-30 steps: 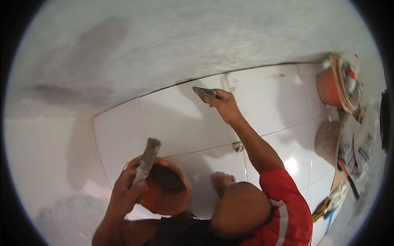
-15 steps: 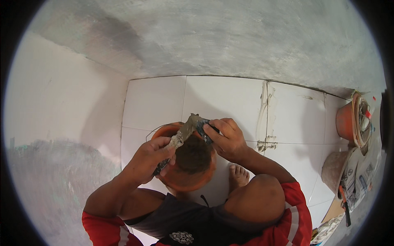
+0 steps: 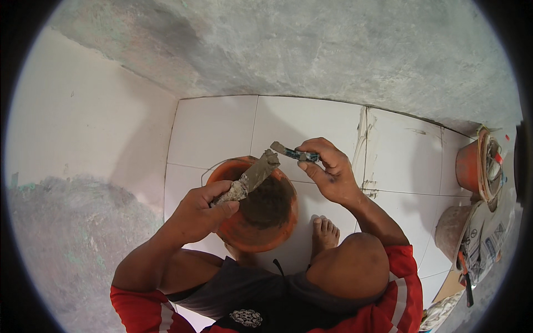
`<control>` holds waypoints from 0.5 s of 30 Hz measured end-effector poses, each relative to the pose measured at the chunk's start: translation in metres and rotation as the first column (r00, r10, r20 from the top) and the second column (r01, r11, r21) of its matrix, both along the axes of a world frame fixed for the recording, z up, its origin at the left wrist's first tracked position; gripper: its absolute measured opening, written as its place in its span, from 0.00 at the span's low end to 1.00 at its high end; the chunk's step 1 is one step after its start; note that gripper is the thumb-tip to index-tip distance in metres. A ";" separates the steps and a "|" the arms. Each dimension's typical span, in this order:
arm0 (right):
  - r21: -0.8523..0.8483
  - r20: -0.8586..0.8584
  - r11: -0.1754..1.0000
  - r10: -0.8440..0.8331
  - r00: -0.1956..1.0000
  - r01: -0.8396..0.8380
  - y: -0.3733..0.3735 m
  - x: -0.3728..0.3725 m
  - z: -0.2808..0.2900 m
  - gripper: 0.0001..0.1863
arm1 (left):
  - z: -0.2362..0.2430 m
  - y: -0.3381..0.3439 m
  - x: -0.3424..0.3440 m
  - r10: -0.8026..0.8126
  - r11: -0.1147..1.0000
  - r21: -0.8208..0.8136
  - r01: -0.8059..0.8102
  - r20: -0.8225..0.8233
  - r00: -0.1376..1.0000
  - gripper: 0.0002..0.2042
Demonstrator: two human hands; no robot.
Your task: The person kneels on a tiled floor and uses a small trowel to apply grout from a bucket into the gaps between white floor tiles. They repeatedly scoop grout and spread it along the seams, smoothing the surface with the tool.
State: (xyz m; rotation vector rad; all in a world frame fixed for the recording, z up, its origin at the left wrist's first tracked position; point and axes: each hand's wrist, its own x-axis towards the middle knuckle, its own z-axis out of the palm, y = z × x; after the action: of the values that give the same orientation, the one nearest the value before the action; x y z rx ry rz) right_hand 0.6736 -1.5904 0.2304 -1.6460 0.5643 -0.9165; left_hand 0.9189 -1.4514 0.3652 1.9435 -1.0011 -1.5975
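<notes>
My left hand (image 3: 204,211) is closed round the handle of a mortar-caked putty knife (image 3: 259,173), whose blade points up and right over the orange bucket (image 3: 244,240). Wet grey mortar coats that blade, with a lump at its tip. In my right hand (image 3: 332,171), fingers and thumb pinch the dark handle of a small scraper (image 3: 304,155), turned nearly edge-on. A dab of mortar clings to its tip, close to the left blade's end. Below both tools, dark grey mortar (image 3: 269,205) lies inside the bucket.
White floor tiles (image 3: 214,130) meet a grey plastered wall (image 3: 344,50) and a pale left wall (image 3: 83,111). At the right stand another orange bucket (image 3: 467,166), a dirty pail (image 3: 451,225) and an orange-and-black tool (image 3: 466,277). My bare foot (image 3: 325,236) is beside the mortar bucket.
The right hand has moved up and right, drawing its scraper off the left blade and turning it edge-on. The left putty knife now shows more mortar along its blade.
</notes>
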 end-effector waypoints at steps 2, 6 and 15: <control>-0.008 -0.015 1.000 0.016 1.000 -0.016 0.001 0.001 0.000 0.13 | 0.001 0.000 -0.002 -0.022 1.000 -0.014 0.022 0.012 1.000 0.18; -0.020 -0.049 0.998 0.057 0.997 -0.058 0.005 0.002 -0.007 0.15 | 0.002 -0.002 -0.003 -0.038 0.999 -0.030 0.038 0.001 0.999 0.18; -0.059 -0.074 0.988 0.141 0.987 -0.146 0.021 -0.001 -0.021 0.18 | -0.003 -0.015 -0.010 0.030 0.990 0.136 -0.040 0.073 0.997 0.16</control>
State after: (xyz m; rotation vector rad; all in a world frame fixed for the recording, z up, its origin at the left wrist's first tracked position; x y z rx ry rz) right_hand 0.6727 -1.5697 0.2096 -1.7585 0.4609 -0.7813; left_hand 0.9089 -1.4665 0.3622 2.1105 -0.9003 -1.6267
